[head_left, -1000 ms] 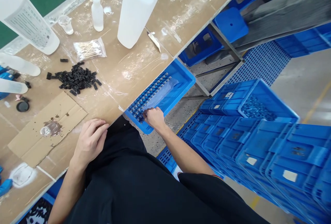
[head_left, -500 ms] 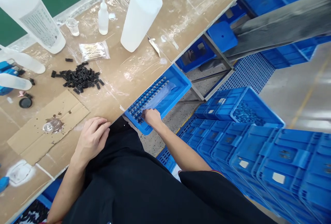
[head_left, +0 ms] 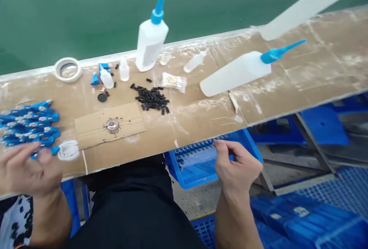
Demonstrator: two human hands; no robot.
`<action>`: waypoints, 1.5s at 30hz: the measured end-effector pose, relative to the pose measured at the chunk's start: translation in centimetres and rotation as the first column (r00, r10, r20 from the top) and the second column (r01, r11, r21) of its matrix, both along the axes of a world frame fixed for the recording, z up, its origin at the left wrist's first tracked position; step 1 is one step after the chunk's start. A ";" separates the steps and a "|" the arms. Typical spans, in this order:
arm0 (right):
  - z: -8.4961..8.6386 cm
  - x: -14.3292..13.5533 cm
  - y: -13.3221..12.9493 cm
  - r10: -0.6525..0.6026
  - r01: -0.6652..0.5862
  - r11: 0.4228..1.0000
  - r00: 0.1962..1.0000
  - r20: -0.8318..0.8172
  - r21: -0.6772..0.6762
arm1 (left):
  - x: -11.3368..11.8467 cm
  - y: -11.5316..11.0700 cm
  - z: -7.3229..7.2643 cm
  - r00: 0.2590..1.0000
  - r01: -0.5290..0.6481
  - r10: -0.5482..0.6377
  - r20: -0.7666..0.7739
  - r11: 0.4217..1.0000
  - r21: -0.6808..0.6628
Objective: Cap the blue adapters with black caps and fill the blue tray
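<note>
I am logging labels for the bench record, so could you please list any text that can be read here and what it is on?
None is readable.
White squeeze bottle with blue nozzle: grey label panel, too blurred.
Blue plastic crates: small white stickers, too blurred.

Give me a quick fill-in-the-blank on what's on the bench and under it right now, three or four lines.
1. The right hand is over a ____ tray below the table edge.
2. The pile of small black parts lies just beyond a flat sheet of ____.
3. The left hand is beside a heap of blue ____.
4. The roll of tape lies near the ____ edge of the table.

Missing words: blue; cardboard; clips; far
</note>
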State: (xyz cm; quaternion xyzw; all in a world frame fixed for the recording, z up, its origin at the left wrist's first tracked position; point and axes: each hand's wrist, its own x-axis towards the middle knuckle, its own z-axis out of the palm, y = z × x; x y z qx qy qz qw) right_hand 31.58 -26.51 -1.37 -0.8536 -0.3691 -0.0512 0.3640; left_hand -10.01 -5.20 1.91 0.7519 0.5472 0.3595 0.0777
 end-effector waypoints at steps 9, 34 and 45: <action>-1.8 -2.2 12.7 0.358 -0.341 0.900 0.934 0.016 -0.271 | -2.5 -1.3 -2.6 0.886 -0.246 0.292 -0.361 0.954 0.169; 3.3 -15.3 10.6 0.923 -0.858 0.379 0.377 -0.076 0.347 | 7.4 -7.5 0.6 0.684 0.629 -0.384 0.620 0.741 -0.234; 2.9 -14.4 12.4 0.921 -0.860 0.386 0.379 -0.088 0.333 | 8.3 -6.2 -1.1 0.628 0.589 -0.296 0.720 0.785 -0.191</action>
